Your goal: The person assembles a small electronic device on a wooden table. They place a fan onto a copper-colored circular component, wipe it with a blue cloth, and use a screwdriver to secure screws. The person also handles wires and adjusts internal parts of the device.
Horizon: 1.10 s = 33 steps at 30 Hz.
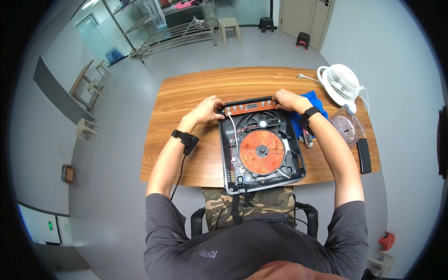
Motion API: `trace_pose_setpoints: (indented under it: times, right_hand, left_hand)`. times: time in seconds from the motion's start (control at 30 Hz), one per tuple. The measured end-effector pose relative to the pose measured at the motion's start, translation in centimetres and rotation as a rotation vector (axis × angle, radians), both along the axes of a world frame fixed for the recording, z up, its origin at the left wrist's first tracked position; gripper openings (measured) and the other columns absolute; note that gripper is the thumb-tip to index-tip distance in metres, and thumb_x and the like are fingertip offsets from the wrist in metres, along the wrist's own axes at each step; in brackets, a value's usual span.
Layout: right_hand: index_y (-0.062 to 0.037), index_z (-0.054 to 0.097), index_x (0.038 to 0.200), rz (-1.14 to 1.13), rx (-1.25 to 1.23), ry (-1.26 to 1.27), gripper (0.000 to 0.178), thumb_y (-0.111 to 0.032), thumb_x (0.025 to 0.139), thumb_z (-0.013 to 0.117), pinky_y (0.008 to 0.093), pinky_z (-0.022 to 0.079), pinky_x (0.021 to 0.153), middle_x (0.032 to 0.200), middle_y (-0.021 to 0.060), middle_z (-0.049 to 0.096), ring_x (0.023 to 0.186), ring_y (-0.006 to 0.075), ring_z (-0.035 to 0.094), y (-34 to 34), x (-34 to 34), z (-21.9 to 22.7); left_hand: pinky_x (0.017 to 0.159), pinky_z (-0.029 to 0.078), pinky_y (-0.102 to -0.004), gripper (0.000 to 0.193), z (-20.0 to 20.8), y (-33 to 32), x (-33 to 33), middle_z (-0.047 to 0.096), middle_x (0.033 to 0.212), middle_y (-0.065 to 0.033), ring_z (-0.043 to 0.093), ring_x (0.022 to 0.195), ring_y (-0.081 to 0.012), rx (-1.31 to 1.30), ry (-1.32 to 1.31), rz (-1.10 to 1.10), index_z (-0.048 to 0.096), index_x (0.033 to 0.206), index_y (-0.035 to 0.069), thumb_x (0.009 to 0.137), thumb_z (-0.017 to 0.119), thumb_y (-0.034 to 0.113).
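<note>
An opened induction cooker [228, 154] lies on the wooden table, its near edge reaching over the table's front edge. Inside it sit a round copper coil [254, 156] and, beyond that, a black cooling fan [252, 122]. A narrow orange circuit board [252, 107] runs along the far side of the casing. My left hand [206, 110] is closed at the board's left end, thumb and fingers on either side of it. At the right end, my right hand [286, 101] pinches the board; part of its fingertips is hidden.
On the wooden table [186, 88], a blue cloth [313, 99] lies right of the cooker. Farther right are a white fan [339, 83], a clear plastic container [346, 127] and a black rectangular device [363, 156]. A white cable connects to the board. Metal shelving [172, 39] stands beyond.
</note>
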State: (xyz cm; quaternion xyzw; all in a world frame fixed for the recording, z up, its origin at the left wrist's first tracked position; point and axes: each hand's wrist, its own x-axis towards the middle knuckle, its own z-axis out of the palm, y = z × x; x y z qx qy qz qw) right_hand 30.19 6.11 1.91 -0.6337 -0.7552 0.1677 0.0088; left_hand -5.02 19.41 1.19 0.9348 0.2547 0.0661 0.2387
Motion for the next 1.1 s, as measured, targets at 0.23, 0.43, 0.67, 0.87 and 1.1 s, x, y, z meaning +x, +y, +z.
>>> trace_pose_setpoints:
  times: [0.23, 0.43, 0.67, 0.87, 1.1]
  right_hand:
    - [0.0012, 0.072, 0.104, -0.031, -0.008, -0.014, 0.026, -0.008, 0.08, 0.078, 0.0448, 0.054, 0.081, 0.093, 0.0231, 0.072, 0.093, 0.041, 0.069, 0.1, -0.2, -0.2]
    - [0.0004, 0.072, 0.101, 0.016, 0.024, -0.119, 0.025, -0.008, 0.078, 0.079, 0.0442, 0.055, 0.08, 0.092, 0.0226, 0.072, 0.092, 0.041, 0.068, 0.7, -0.3, -0.8]
    - [-0.0007, 0.073, 0.1, 0.012, 0.015, -0.119, 0.025, -0.007, 0.077, 0.08, 0.0437, 0.055, 0.079, 0.091, 0.022, 0.072, 0.092, 0.0399, 0.069, 0.5, -1.0, 0.0]
    - [-0.0007, 0.073, 0.102, -0.025, 0.013, -0.065, 0.026, -0.006, 0.077, 0.08, 0.0431, 0.055, 0.08, 0.092, 0.0218, 0.072, 0.093, 0.039, 0.07, 0.5, -0.7, 0.2]
    - [-0.001, 0.073, 0.101, -0.017, -0.01, -0.041, 0.025, -0.006, 0.077, 0.08, 0.0441, 0.054, 0.08, 0.093, 0.0219, 0.072, 0.094, 0.0399, 0.069, 0.7, -0.6, -0.1]
  left_hand:
    - [0.091, 0.052, -0.0407, 0.046, -0.6, -0.7, 0.6, 0.065, 0.104, -0.0135, 0.064, 0.102, -0.0312, 0.086, 0.002, 0.023, 0.074, 0.109, 0.003, 0.071, 0.089, 0.024]
    - [0.093, 0.052, -0.041, 0.047, -0.7, -0.4, 1.0, 0.065, 0.105, -0.0138, 0.064, 0.104, -0.0319, 0.108, 0.033, 0.019, 0.075, 0.11, 0.003, 0.072, 0.089, 0.027]
    - [0.094, 0.051, -0.0413, 0.047, -0.7, -0.2, 0.9, 0.067, 0.109, -0.0142, 0.064, 0.107, -0.0326, 0.066, 0.032, 0.029, 0.076, 0.108, 0.003, 0.073, 0.089, 0.032]
    - [0.092, 0.052, -0.0433, 0.044, -1.0, 0.2, 1.5, 0.068, 0.109, -0.0143, 0.064, 0.108, -0.0335, 0.049, 0.053, 0.069, 0.078, 0.104, 0.007, 0.072, 0.089, 0.035]
    - [0.087, 0.052, -0.0445, 0.04, -0.3, -0.5, 1.7, 0.069, 0.101, -0.0166, 0.066, 0.101, -0.0359, 0.118, 0.083, 0.069, 0.079, 0.098, 0.007, 0.071, 0.089, 0.035]
